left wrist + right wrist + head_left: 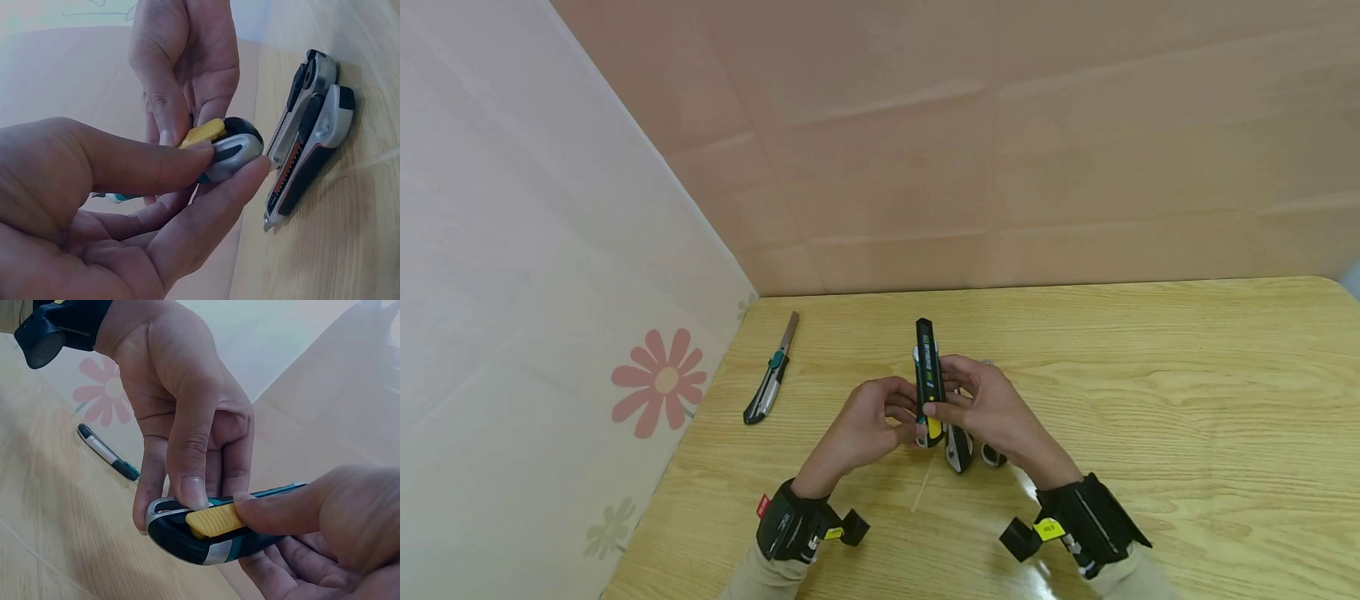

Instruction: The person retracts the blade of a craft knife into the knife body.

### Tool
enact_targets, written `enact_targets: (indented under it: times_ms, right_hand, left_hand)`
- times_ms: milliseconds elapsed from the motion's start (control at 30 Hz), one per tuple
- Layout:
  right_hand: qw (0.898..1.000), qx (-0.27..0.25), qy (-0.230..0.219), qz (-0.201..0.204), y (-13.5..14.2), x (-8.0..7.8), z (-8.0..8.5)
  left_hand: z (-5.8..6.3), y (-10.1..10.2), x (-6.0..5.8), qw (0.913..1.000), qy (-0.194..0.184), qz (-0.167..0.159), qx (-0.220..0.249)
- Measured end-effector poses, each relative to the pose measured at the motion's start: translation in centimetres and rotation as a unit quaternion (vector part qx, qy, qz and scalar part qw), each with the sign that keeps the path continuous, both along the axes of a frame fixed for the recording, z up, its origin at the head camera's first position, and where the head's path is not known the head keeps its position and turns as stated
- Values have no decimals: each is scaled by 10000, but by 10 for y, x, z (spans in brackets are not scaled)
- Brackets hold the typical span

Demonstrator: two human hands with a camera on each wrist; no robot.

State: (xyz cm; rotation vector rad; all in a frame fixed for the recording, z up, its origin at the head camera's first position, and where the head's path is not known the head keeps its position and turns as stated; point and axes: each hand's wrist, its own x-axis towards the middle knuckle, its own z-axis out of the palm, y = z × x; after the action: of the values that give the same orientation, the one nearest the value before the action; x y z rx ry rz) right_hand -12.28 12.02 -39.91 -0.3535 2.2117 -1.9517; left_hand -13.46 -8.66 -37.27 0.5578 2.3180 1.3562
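Note:
Between both hands is a utility knife (930,367), black and teal with printed lettering along its body and a yellow slider (215,522). My left hand (868,423) pinches its rounded silver-and-black near end (236,153) between thumb and fingers. Farther up the body, my right hand (996,410) grips the knife, its thumb beside the yellow slider. Just under the right hand lie two more utility knives on the table: one with a black and orange grip (312,153), the other mostly silver (306,94). The right hand partly covers them in the head view.
At the left of the wooden table (1150,400) lies another utility knife (769,387), black, teal and silver, its long blade extended. A thin pale stick (921,493) lies in front of the hands. A white flowered wall (550,208) borders the left side, a tan one (925,167) the back.

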Motion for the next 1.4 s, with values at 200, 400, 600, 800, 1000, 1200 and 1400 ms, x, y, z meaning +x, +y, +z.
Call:
enact_targets:
  times_ms: [200,400,600,800,1000,1200,1400]
  right_hand:
    - [10000,26,-83,-29,0,0,-1]
    - [9983,364,-342,-303,2,1,4]
    - [9946,351,-429,-881,14,-2,5]
    - [9942,-29,-445,-978,20,-3,7]
    - [9938,-57,-448,-1013,20,-4,9]
    - [9931,94,-455,-1078,22,-5,9]
    - [9931,-24,-392,-1102,23,-4,10]
  left_hand:
    - [0,0,-2,9998,-159,11,-76]
    - [-2,-4,-4,9992,-361,4,-144]
    - [-11,-7,-11,9973,-574,99,-458]
    - [-23,-10,-17,9922,-1181,180,-363]
    - [-30,-12,-21,9863,-1620,214,-223]
    - [-34,-14,-22,9839,-1766,251,-128]
    - [-33,-15,-20,9843,-1744,234,-141]
